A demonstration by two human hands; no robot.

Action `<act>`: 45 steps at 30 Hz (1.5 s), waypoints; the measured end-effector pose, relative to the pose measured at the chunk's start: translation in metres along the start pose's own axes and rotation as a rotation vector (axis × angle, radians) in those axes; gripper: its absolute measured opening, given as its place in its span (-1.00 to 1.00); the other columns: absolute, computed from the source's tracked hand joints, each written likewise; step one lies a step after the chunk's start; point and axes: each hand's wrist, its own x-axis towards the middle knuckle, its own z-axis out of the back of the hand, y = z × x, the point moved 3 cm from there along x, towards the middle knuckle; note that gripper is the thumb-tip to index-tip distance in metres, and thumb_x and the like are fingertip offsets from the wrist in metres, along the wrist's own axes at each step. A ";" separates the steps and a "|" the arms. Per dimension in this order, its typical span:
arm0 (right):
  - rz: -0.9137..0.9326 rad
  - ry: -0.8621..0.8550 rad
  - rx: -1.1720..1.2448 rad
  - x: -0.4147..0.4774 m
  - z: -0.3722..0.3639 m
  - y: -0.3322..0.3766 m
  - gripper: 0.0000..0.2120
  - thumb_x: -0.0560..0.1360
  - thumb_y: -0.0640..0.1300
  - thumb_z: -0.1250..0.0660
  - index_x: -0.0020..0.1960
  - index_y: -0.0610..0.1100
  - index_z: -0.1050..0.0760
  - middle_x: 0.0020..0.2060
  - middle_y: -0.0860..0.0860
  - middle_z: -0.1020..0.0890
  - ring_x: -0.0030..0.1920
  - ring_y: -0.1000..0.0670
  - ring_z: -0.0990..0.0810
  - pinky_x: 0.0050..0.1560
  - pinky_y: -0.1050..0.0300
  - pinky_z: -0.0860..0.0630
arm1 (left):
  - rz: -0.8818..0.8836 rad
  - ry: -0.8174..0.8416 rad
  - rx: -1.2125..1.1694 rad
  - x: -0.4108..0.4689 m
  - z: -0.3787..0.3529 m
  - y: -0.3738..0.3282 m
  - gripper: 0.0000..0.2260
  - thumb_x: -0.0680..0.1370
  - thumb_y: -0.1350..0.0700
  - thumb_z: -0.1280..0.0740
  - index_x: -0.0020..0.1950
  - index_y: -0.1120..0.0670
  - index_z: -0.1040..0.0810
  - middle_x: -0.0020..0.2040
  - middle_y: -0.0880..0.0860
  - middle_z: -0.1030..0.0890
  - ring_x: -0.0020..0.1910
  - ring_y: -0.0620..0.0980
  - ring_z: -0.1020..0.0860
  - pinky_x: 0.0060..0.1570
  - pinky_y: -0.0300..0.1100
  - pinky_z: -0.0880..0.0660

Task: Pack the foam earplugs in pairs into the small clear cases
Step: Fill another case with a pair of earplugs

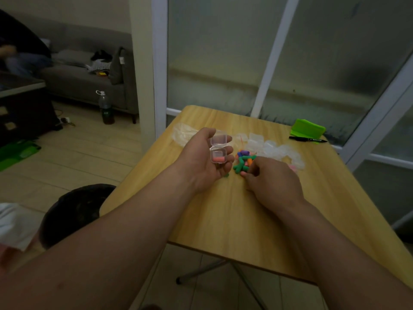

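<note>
My left hand (202, 156) is palm up above the wooden table (223, 215) and holds a small clear case (219, 151) with its lid flipped open. A pink earplug (218, 159) lies inside the case. A heap of loose foam earplugs (242, 161), green, orange, purple and blue, lies just right of it. My right hand (271, 180) rests palm down at the near side of the heap, its fingertips curled among the plugs; whether they pinch one is hidden. Several empty clear cases (270, 146) lie behind the heap.
A crumpled clear plastic bag (183, 134) lies at the table's far left. A black marker (307, 139) and a green pouch (308, 128) sit at the far right corner. A dark round stool (73, 211) stands left of the table. Glass panels rise behind.
</note>
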 end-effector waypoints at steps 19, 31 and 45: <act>0.084 -0.115 0.456 -0.009 0.052 0.000 -0.98 0.61 -0.03 -0.47 0.02 0.05 -0.64 -0.15 0.17 -0.67 -0.10 0.19 -0.62 -0.13 0.24 -0.53 | 0.067 0.011 0.043 0.004 -0.021 0.026 -0.58 0.71 -0.09 -0.16 0.39 0.16 -0.55 0.02 0.15 -0.61 -0.18 0.01 -0.54 -0.21 -0.13 -0.49; 0.257 -0.036 0.202 -0.010 0.046 0.016 -0.91 0.59 -0.05 -0.42 0.05 0.10 -0.68 -0.06 0.11 -0.47 -0.07 0.14 -0.44 -0.21 0.35 -0.27 | 0.098 0.120 0.040 0.011 -0.026 0.040 -0.59 0.72 -0.08 -0.15 0.41 0.17 -0.48 -0.27 0.03 -0.45 -0.35 -0.09 -0.30 -0.19 -0.12 -0.48; 0.109 -0.143 0.461 0.000 0.046 0.000 -0.83 0.60 -0.18 -0.35 0.10 0.05 -0.64 -0.02 0.13 -0.62 -0.06 0.21 -0.55 -0.11 0.39 -0.37 | 0.136 0.153 0.058 0.007 -0.027 0.035 -0.62 0.72 -0.14 -0.08 0.28 0.12 -0.48 -0.29 0.04 -0.44 -0.38 -0.06 -0.39 -0.27 -0.16 -0.43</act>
